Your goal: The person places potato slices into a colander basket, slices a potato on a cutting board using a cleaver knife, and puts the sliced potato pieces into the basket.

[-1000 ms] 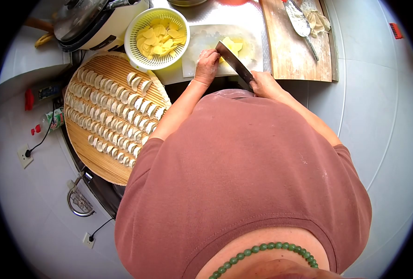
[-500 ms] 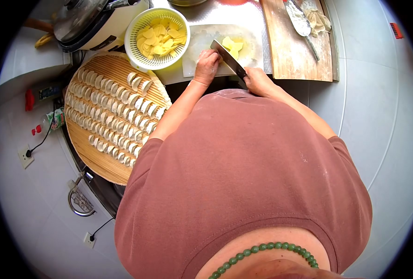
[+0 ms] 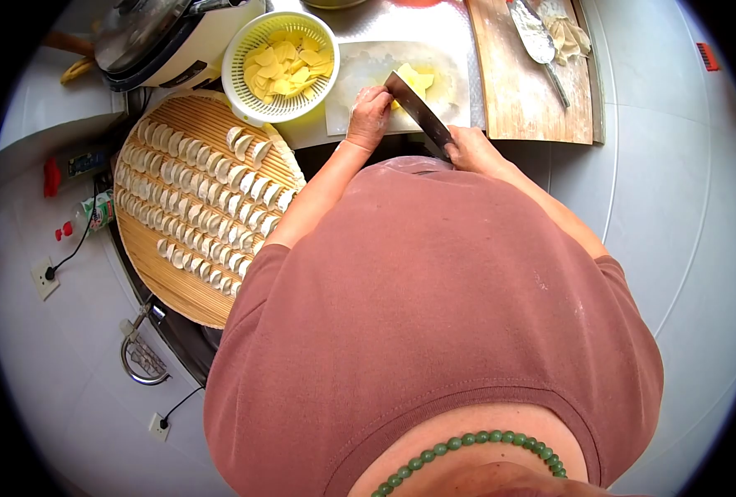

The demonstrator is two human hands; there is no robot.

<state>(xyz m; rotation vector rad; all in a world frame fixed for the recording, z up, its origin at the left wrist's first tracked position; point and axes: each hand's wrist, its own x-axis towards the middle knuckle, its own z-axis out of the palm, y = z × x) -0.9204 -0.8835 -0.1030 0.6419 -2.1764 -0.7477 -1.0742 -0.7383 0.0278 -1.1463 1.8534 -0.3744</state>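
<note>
My right hand (image 3: 472,152) is wrapped round the handle of a dark-bladed knife (image 3: 420,108), whose blade slants up and left over a pale cutting board (image 3: 355,69). At the blade's far end, my left hand (image 3: 370,118) has its fingers curled down on the board; what they press on is hidden. Yellow slices (image 3: 422,81) lie on the board just beyond the blade. A white-green strainer basket (image 3: 237,89) left of the board holds many more yellow slices (image 3: 288,69).
A round woven tray (image 3: 157,277) with rows of dumplings (image 3: 210,192) is at the left, below a cooker (image 3: 192,50). On the right, a wooden board (image 3: 505,91) bears a floury scoop (image 3: 532,35) and a crumpled cloth (image 3: 568,40).
Since half a second ago the knife and my right hand have shifted slightly to the right, back to about where they were a second ago. My left hand has barely moved.
</note>
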